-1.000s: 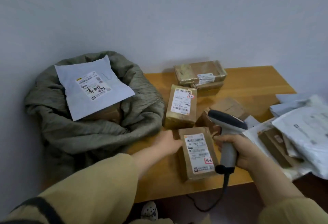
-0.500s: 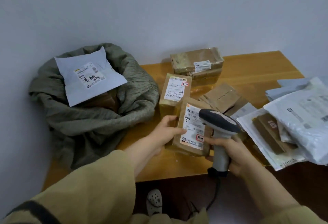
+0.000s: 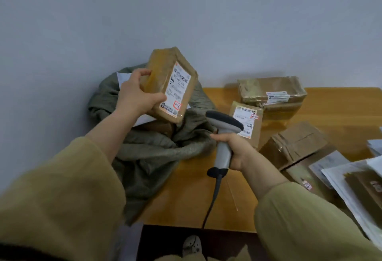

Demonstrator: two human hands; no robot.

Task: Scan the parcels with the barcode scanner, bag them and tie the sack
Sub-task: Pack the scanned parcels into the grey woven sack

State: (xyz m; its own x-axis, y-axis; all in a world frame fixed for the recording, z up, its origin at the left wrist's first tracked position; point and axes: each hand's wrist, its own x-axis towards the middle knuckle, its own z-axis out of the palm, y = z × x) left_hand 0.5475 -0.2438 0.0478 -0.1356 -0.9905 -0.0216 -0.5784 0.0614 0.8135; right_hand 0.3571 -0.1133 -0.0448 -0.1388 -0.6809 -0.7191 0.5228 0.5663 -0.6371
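My left hand [image 3: 137,94] grips a brown cardboard parcel [image 3: 165,74] with a white shipping label, held tilted in the air above the open mouth of the grey-green sack [image 3: 148,149]. A white mailer and a brown box lie inside the sack, mostly hidden behind my hand and the parcel. My right hand [image 3: 237,149] holds the grey barcode scanner [image 3: 224,128] by its handle, to the right of the sack, its head pointing left. The scanner's cable [image 3: 210,203] hangs down over the table's front edge.
On the wooden table [image 3: 206,198] lie more brown parcels: a small labelled box [image 3: 251,124], a taped flat one [image 3: 270,90] at the back, and a plain box [image 3: 297,145]. White mailers [image 3: 351,178] pile up at the right. The wall stands close behind.
My left hand has lifted the labelled parcel off the table and carried it up and left over the sack. The scanner hand stays near the table's middle.
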